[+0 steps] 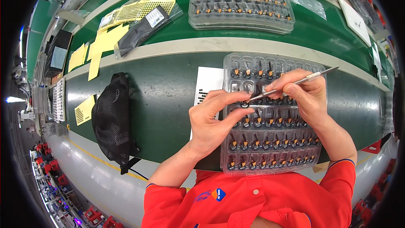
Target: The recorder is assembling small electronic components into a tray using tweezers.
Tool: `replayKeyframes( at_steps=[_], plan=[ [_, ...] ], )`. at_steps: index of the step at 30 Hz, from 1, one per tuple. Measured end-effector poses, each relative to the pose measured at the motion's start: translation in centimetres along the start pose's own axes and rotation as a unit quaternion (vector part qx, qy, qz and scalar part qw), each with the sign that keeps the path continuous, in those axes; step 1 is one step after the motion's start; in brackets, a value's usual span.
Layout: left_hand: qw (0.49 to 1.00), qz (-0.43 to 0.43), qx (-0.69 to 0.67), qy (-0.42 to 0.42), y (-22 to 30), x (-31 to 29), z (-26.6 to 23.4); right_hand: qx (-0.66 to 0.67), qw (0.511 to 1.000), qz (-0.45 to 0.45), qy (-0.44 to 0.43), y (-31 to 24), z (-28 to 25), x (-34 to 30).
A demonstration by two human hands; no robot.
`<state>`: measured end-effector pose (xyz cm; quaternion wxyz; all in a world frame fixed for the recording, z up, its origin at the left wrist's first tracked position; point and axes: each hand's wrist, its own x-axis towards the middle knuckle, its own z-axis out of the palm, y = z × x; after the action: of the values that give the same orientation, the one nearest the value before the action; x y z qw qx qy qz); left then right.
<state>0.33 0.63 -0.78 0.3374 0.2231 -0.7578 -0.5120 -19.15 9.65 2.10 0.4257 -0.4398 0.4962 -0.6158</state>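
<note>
A clear plastic tray (236, 128) lies in front of me, its pockets holding rows of small black parts with tan patches. My left hand (213, 116) is over the tray's left side, thumb and forefinger closed about a small black part (245, 104). In my right hand (306, 97) is a slim pen-shaped metal tool (295, 82), gripped between thumb and fingers. Its pointed end reaches the part at my left fingertips. The contact itself is too small to make out. Partly under my left hand lies a white sheet (209, 80) bearing small black pieces.
Beyond a pale ledge (177, 47) stand stacked clear trays (240, 23) of similar parts. Yellow sheets (105, 40) and a black bagged packet (143, 29) lie at the far left. A black mesh bag (112, 122) rests on the table's left, near a yellow card (85, 109).
</note>
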Motion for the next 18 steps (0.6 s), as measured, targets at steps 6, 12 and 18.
replayKeyframes(
  at_steps=[6, 12, 18],
  plan=[
    [1.0, 0.009, -0.018, 0.023, 0.13, -0.05, 0.16, 0.003, 1.0, -0.006, -0.006, 0.03, -0.03, -0.03],
    [0.999, 0.027, 0.003, 0.018, 0.37, -0.16, 0.1, 0.011, 1.0, -0.007, -0.007, 0.03, 0.0, -0.1],
    [0.999, 0.021, -0.006, 0.024, 0.42, -0.21, 0.15, 0.005, 1.0, -0.012, -0.019, -0.05, -0.13, -0.16]
  ],
)
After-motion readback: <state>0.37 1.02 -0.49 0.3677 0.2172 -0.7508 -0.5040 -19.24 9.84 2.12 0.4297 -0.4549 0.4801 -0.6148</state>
